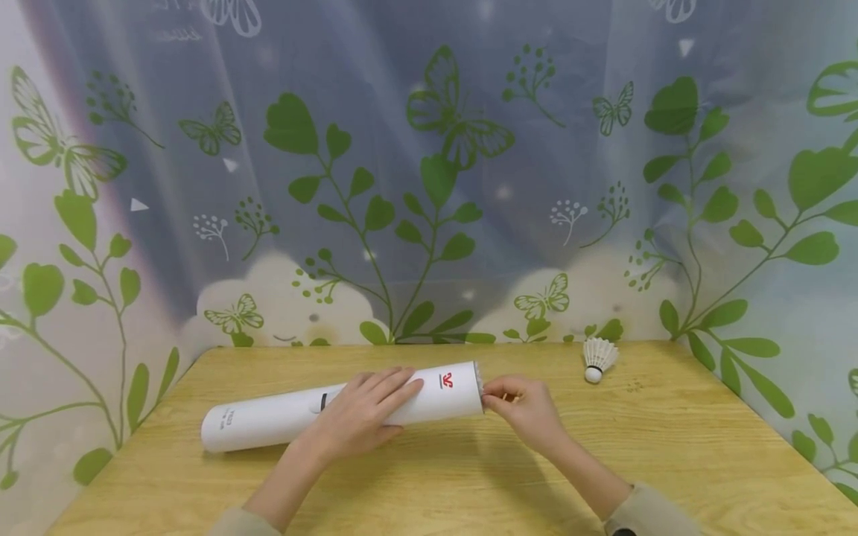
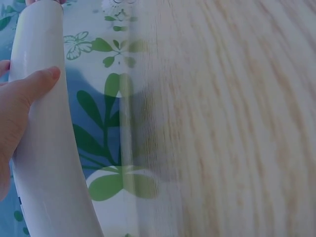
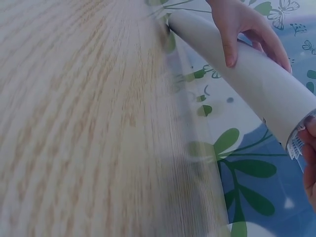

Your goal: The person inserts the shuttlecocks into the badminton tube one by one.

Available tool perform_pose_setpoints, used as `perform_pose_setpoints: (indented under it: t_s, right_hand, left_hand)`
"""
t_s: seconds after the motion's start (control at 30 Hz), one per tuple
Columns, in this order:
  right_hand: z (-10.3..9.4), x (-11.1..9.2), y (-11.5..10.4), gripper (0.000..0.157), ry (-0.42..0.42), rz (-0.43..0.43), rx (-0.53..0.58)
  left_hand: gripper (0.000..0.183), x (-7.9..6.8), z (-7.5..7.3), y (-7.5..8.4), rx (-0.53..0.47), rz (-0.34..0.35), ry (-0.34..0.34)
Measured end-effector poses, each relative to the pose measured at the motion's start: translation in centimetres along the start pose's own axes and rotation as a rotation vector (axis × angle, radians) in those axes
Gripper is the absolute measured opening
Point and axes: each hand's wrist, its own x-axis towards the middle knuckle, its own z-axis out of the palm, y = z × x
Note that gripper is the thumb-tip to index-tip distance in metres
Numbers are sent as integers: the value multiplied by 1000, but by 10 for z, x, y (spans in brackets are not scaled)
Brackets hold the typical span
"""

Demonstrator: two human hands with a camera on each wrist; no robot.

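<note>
A long white shuttlecock tube (image 1: 402, 398) lies slanted over the table, its right end raised a little and its left end low. My left hand (image 1: 365, 413) grips it around the middle, thumb along the near side and fingers over the top. White feather edges of a shuttlecock (image 3: 295, 144) show in the open right end. At that end, my right hand (image 1: 526, 409) pinches the feather rim between thumb and curled fingers. The rest of that shuttlecock is hidden inside the tube. Another white shuttlecock (image 1: 599, 360) sits on the table farther right, cork down toward me.
The wooden table (image 1: 697, 454) spreads under both hands. A curtain (image 1: 429, 186) printed with green leaves and butterflies hangs along its back edge and sides.
</note>
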Motion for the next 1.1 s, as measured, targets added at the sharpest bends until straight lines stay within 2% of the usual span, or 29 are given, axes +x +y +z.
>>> perform_pose_setpoints:
  t_s: [0.27,0.7,0.87,1.1]
  right_hand:
    - [2,0,1,8,-32,-16,-18]
    - [-1,0,2,9,-99,-64,21]
    - [-10,-2,5,10,-196,-110,13]
    - [-22,-1,7,17,-342,-97,63]
  left_hand:
    - [82,0,0,0,0,3,11]
    - [82,2,0,1,16,7,4]
    - [82,1,2,1,21,25,2]
    - [82,0,3,0,18,21,-1]
